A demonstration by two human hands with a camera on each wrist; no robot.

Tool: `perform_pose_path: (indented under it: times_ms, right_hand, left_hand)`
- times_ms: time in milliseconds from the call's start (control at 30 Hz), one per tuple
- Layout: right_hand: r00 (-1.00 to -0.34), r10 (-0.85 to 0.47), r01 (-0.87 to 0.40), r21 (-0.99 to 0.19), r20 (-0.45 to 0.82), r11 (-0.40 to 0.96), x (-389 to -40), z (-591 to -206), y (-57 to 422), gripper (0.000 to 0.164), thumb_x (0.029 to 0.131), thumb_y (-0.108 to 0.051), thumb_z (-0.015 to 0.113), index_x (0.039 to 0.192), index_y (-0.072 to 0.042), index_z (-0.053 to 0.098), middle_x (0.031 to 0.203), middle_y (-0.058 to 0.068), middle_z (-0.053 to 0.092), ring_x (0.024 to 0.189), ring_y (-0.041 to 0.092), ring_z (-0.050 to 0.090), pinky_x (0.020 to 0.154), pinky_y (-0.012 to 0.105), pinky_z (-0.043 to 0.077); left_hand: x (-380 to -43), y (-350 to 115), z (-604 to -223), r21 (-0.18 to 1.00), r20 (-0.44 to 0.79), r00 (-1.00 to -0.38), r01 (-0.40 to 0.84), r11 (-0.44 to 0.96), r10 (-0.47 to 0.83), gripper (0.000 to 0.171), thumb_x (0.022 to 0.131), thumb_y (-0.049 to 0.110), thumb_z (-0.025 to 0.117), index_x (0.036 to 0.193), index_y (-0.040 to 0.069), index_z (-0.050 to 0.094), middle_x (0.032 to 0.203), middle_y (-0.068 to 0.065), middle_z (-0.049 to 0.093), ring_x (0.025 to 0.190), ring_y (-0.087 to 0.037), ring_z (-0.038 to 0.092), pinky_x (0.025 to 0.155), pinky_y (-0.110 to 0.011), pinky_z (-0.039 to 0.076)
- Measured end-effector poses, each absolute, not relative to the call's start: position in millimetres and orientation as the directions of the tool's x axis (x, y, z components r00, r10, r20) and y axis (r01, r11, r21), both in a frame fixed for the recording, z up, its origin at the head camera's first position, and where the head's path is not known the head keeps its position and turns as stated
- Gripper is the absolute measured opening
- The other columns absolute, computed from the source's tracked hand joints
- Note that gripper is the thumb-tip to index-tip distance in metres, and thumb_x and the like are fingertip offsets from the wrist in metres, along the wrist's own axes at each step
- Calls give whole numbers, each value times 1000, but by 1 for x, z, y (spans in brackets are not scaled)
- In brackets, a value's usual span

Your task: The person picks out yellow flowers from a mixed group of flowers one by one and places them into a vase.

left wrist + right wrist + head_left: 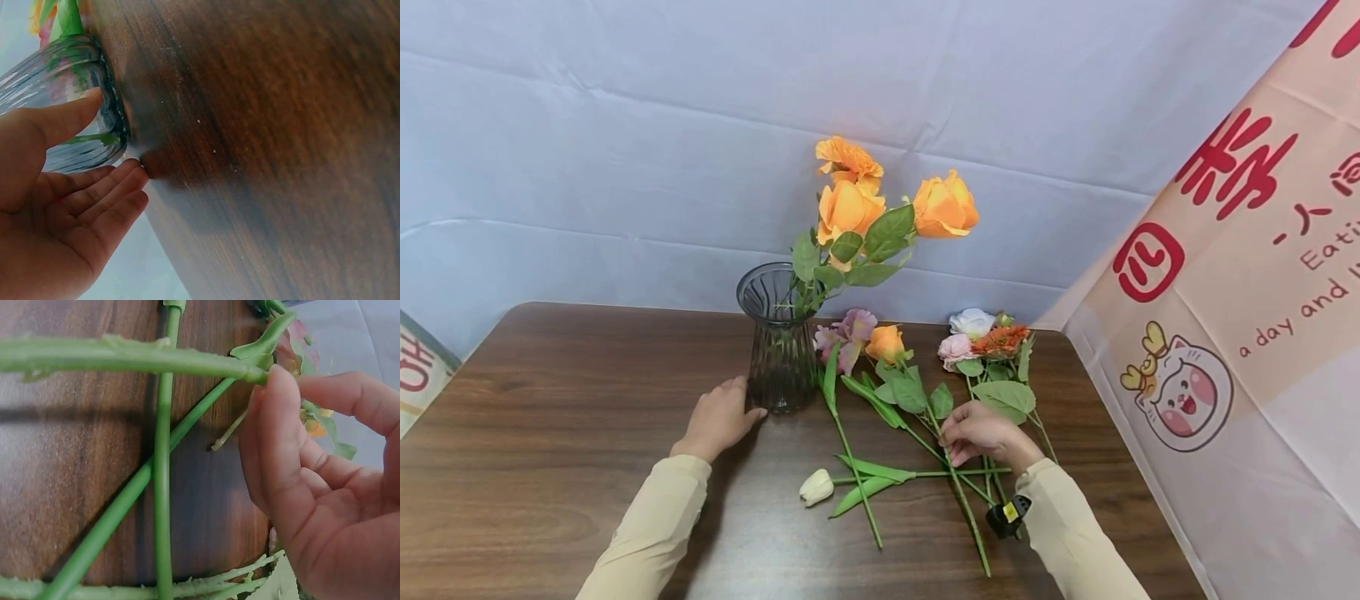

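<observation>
Here, the broad, dark-brown wood-grain tabletop (pixel 550 433) spreads before me, and towards its back stands the smoky-grey ribbed glass vase (pixel 781 367). Tall orange flowers with green leaves (pixel 850 208) lean out of it to the right, so I judge it top-heavy: a knock or a tug on a bloom could tip it that way. To the right lies a loose bunch of pink, white and red-orange flowers (pixel 1003 340).

My left hand (pixel 718 419) rests by the base of the vase, fingers loosely extended, the thumb seemingly against the glass; with no wrapped grip, it might not check a fall. My right hand (pixel 981 433) pinches, thumb to fingertips, the leafy green stem of the orange rose (pixel 887 343), whose bloom sits right of the vase, beside the ruffled purple flower (pixel 857 325).

This stem crosses over others, so its leaves could snag and drag them along if I pull fast. The small white tulip (pixel 816 487) is exposed too: its stem runs beneath mine.
</observation>
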State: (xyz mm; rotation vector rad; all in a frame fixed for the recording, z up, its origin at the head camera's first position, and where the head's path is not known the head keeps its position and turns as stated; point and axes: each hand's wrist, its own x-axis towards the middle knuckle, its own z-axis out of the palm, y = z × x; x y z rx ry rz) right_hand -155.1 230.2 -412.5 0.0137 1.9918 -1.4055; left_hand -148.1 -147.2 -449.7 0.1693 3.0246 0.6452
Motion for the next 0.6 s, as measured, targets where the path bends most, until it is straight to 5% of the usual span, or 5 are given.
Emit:
perform_pose_path:
  times_ms: [400, 600]
  right_hand:
    - [-743, -412, 396, -843, -527, 364, -157, -413, 227, 8, 79, 8, 53, 72, 6, 57, 64, 9, 56, 51, 14, 58, 56, 28, 55]
    - [-732, -452, 403, -858, -510, 317, -159, -410, 228, 14, 82, 8, 49, 84, 21, 55, 67, 11, 58, 53, 15, 60, 59, 29, 56]
  left_hand:
    - [-149, -148, -450, 405, -19, -992, 108, 908, 127, 61, 84, 24, 66, 120, -19, 44, 113, -34, 52, 101, -47, 52, 84, -54, 43]
    - [-148, -148, -449, 404, -31, -991, 103, 909, 126, 62, 84, 24, 66, 122, -19, 42, 116, -35, 50, 104, -47, 50, 86, -55, 43]
